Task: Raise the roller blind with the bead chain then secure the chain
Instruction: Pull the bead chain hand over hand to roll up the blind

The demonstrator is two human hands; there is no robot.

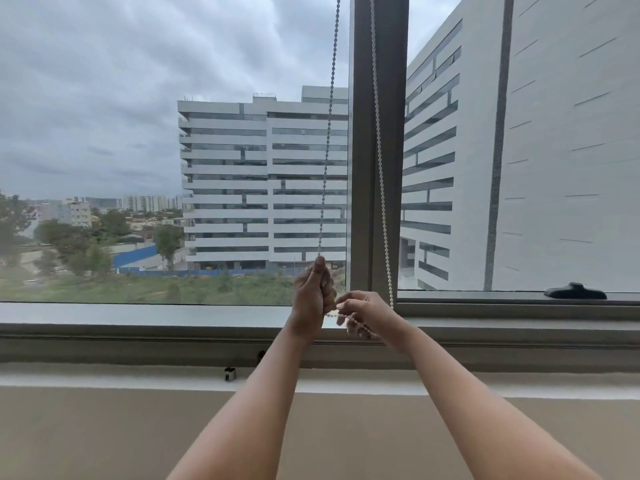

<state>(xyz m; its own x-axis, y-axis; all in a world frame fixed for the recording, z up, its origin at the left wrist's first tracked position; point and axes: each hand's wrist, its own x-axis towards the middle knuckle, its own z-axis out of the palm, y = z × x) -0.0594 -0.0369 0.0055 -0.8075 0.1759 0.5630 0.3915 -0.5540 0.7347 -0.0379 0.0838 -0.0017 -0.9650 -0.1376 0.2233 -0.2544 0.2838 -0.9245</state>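
Left hand (311,296) around bead chain (327,140)

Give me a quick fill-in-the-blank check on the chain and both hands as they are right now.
1. The left hand grips the chain strand hanging in front of the ____.
2. The right hand holds the chain's ____ end, at sill level.
3. The other strand runs up along the grey ____.
4. The black handle sits on the ____ pane's frame.

Missing words: glass; bottom; mullion; right
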